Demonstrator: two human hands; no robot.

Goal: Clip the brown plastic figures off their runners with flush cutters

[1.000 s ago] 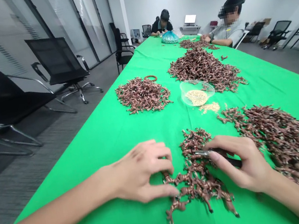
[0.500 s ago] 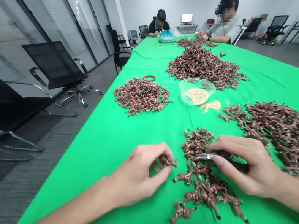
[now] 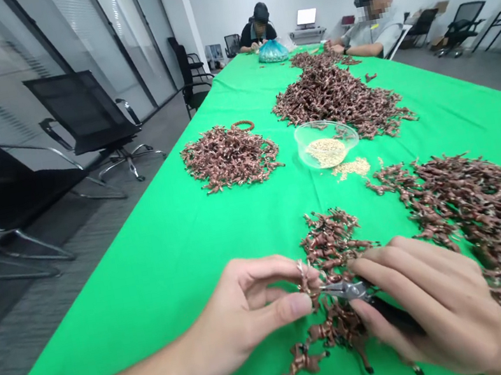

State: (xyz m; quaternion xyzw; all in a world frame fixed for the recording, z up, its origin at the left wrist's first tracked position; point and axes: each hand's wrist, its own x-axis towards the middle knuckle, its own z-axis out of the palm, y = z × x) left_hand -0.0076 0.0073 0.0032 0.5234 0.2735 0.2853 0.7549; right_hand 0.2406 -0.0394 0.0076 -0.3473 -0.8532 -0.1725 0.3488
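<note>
My left hand (image 3: 239,319) pinches a small copper-brown figure (image 3: 307,284) between thumb and fingers. My right hand (image 3: 426,305) grips black-handled small pliers (image 3: 346,291), with their steel jaws at that figure. Below and behind both hands lies a loose heap of horse-like copper-brown figures (image 3: 330,241) on green cloth (image 3: 179,252). A much larger heap (image 3: 482,211) sits to the right of my right hand. My hands hide part of the nearer heap.
Further heaps (image 3: 229,157) (image 3: 337,104) lie up the table, beside a clear bowl (image 3: 348,133) holding pale granules. Two co-workers (image 3: 377,23) (image 3: 258,27) sit at the far end near a blue plastic bag (image 3: 272,52). Black chairs (image 3: 82,110) stand along the left.
My left hand has moved right, lifting a figure from the heap to the plier jaws. My right hand has shifted left and closer. The view has tilted slightly upward.
</note>
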